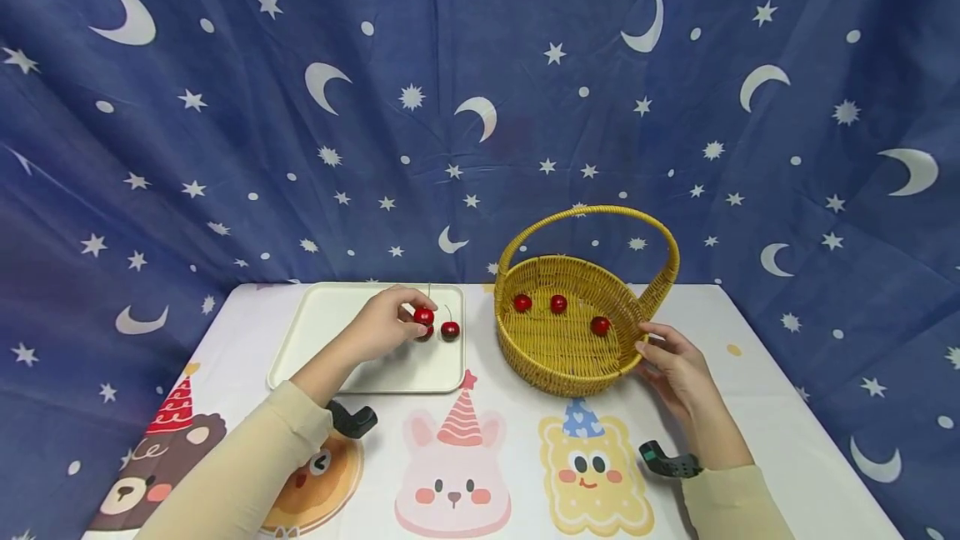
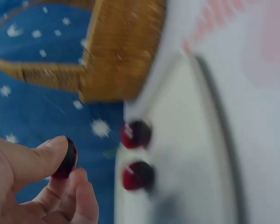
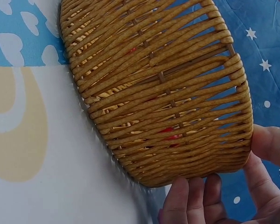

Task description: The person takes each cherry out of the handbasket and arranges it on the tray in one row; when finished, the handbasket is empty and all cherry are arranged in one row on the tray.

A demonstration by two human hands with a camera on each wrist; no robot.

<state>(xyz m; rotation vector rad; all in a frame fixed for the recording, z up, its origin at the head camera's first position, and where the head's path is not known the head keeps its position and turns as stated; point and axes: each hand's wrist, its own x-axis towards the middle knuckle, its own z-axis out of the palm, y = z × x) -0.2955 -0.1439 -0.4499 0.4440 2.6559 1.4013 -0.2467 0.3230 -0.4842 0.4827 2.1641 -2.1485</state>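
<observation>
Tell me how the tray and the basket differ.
The tray is off-white and smooth; the basket is yellow-brown and woven. The tray is shallow, while the basket has higher walls and an arched handle. The tray is rectangular, the basket round. Both hold cherries.

Free gap btwn tray (image 1: 330,323) & basket (image 1: 555,382); arched hndl (image 1: 609,209) in way above.

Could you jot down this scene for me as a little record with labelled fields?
Left grip: pinches one red cherry over the white tray
On the tray: two more cherries
Right grip: holds the rim of the yellow woven basket
In the basket: three cherries
Tablecloth: white, with cartoon figures
Backdrop: blue, with white moons and stars
</observation>
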